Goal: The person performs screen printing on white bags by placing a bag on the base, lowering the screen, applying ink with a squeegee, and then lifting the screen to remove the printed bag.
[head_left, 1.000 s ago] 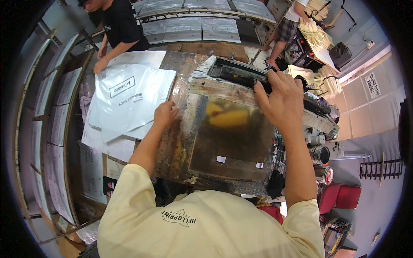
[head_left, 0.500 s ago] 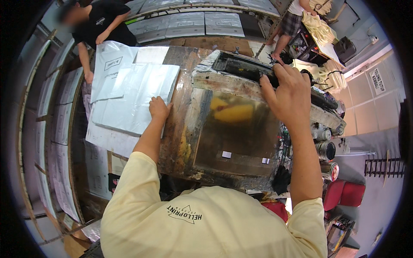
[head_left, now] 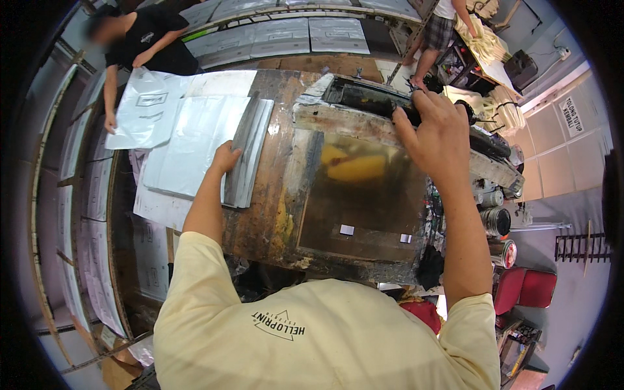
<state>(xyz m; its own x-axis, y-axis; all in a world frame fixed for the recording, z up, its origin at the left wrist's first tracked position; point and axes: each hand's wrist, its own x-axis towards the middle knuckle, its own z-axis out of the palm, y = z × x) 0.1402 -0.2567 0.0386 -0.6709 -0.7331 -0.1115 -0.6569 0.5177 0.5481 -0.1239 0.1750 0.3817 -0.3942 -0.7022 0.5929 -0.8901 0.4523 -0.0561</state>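
workshop setting, grey floor at right, shelving along the left edge. item list follows.

desk (head_left: 273, 195): worn, paint-stained wood, runs across the middle of the view.

printing screen frame (head_left: 364, 195): lies flat on the desk, right of centre; murky translucent mesh with a yellow patch near its far end and two small white tabs near its near edge.

black bar (head_left: 370, 101): lies across the far end of the frame.

your right hand (head_left: 439, 136): rests over the far right corner of the frame, fingers curled down on the black bar, grasping it.

stack of grey plastic bags (head_left: 195, 153): on the desk just left of the frame, edges fanned.

your left hand (head_left: 226, 158): on the right edge of the stack, fingers bent and pressing down on the top bags; whether they pinch one, you cannot tell.

paint cans (head_left: 497, 221): clustered off the right edge of the desk.

red stool (head_left: 526, 289): lower right, on the floor.

person in a black shirt (head_left: 153, 39): far left, one hand on a loose grey bag (head_left: 146, 107).

another person (head_left: 442, 29): stands at the far side; only legs and shorts in view.
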